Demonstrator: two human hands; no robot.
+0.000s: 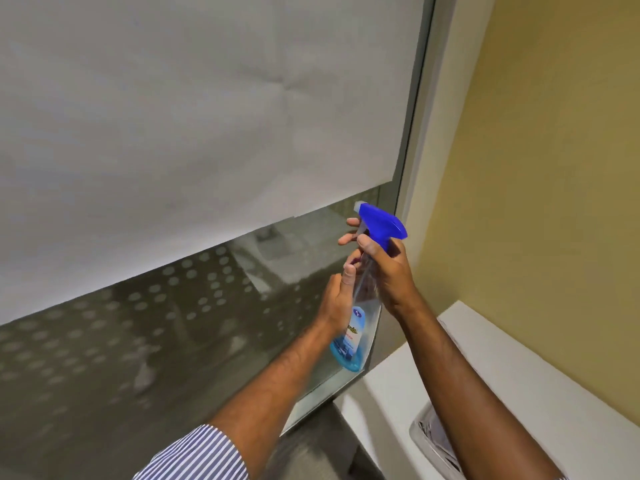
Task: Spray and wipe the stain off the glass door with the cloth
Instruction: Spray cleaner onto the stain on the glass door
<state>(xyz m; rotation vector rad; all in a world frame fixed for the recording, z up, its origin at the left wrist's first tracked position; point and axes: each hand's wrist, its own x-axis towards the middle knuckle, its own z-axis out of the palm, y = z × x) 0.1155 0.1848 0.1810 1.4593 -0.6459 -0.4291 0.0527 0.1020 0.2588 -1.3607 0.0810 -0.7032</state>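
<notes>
A clear spray bottle (349, 336) with a blue trigger head (381, 223) and a little blue liquid at its bottom is held upright close to the glass door (173, 341). My right hand (389, 271) grips the bottle's neck just under the blue head. My left hand (337, 299) holds the bottle's body lower down, thumb laid against its side. The nozzle points left and up toward the glass. The door's upper part is frosted white; its lower band is see-through with a dotted pattern. No cloth is in view, and I cannot make out a stain.
The door's metal frame (412, 161) runs down the right side of the glass. A yellow wall (554, 168) stands to the right. Below it is a white counter (502, 368) with a metal-rimmed opening (429, 441).
</notes>
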